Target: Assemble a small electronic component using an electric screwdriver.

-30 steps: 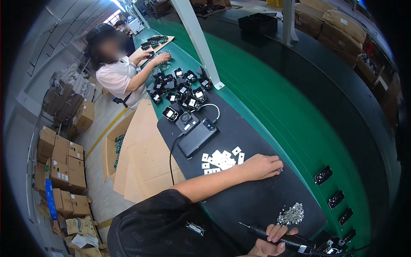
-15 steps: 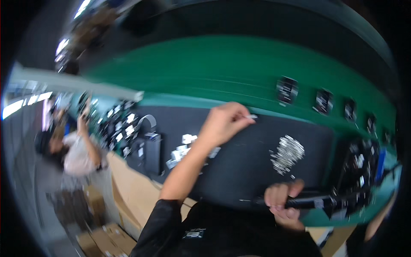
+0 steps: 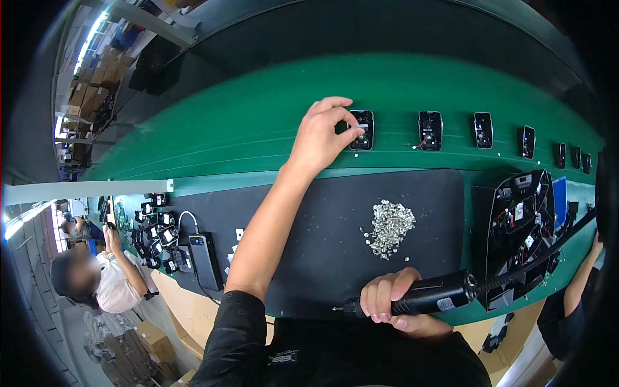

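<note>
The left hand (image 3: 322, 138) pinches a small black unit (image 3: 362, 129) on the green belt (image 3: 225, 138); the right hand (image 3: 387, 300) grips an electric screwdriver (image 3: 425, 297). Screws (image 3: 388, 227) lie unused; fastening looks not yet begun.

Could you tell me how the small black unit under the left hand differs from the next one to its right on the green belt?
The left hand pinches the first unit; the second unit lies untouched. The second shows a red wire; on the first none is discernible. Both are small, black, open-faced units lying on the green belt.

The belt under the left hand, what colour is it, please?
Green belt, seen best in the head view.
</note>
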A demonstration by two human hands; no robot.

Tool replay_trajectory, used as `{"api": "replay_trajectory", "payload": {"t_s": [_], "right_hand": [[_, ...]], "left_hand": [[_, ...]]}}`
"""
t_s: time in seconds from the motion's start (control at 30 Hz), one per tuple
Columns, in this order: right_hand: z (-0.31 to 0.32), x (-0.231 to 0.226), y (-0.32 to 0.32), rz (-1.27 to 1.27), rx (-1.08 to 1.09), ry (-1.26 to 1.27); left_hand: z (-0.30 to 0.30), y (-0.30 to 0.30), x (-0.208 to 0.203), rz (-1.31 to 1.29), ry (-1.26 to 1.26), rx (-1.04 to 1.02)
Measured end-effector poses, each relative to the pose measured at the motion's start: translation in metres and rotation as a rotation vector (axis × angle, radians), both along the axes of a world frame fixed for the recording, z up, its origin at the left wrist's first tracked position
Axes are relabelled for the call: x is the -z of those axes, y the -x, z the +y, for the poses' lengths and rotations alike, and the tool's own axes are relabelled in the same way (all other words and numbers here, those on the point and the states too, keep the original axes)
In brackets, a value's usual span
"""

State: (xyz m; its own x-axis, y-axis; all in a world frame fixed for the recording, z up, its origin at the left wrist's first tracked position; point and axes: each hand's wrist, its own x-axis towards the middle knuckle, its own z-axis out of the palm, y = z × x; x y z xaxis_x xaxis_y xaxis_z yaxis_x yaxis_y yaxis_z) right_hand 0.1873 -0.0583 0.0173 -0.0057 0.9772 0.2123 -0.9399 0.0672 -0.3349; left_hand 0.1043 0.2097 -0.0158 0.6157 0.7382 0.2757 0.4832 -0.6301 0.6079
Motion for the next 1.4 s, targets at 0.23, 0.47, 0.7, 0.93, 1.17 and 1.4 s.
{"api": "replay_trajectory", "payload": {"t_s": [0.23, 0.47, 0.7, 0.93, 1.17, 1.4], "right_hand": [[0.004, -0.002, 0.000, 0.036, -0.017, -0.048], [-0.008, -0.007, 0.019, -0.033, 0.173, 0.027], [-0.013, -0.015, 0.025, -0.103, 0.188, 0.027], [-0.010, 0.000, 0.013, -0.174, 0.183, -0.010], [0.005, 0.004, 0.024, -0.293, 0.213, -0.057], [0.038, -0.023, 0.010, -0.428, 0.342, -0.186]], "left_hand": [[0.005, -0.006, 0.000, -0.030, 0.281, -0.112], [0.005, 0.013, -0.004, -0.028, 0.133, 0.140], [-0.068, 0.078, -0.013, -0.051, 0.048, -0.005], [-0.115, 0.108, 0.008, -0.067, 0.071, -0.022], [-0.109, 0.132, 0.011, -0.150, 0.159, 0.059], [-0.112, 0.130, 0.008, 0.010, 0.069, 0.132]]}}
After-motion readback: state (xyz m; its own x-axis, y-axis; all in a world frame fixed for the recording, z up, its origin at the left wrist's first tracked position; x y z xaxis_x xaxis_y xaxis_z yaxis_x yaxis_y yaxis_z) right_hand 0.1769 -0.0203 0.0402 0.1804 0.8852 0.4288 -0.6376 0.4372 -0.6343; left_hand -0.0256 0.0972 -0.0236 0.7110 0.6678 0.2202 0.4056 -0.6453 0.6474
